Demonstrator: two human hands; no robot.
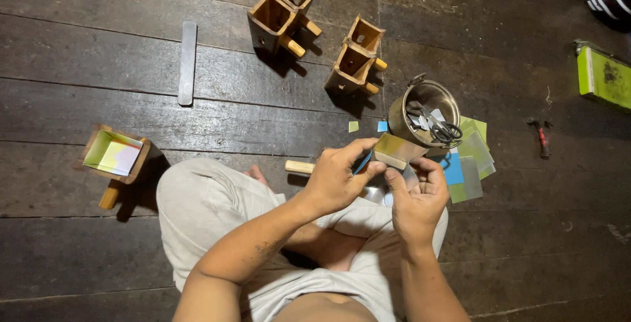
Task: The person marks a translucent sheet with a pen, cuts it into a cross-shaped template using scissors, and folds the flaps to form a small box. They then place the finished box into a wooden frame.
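Note:
My left hand and my right hand together hold a small wooden box lined with coloured paper, tilted, just above my lap. Its wooden handle peg sticks out to the left behind my left wrist. The left fingers pinch the box's near edge, where a blue paper strip shows. The right thumb presses on its lower side. A metal pot holding scissors and small metal pieces stands right behind the box.
Sheets of green, blue and grey paper lie by the pot. Several wooden boxes with pegs stand on the dark plank floor; one lined box sits at the left. A metal bar, small hammer, green object.

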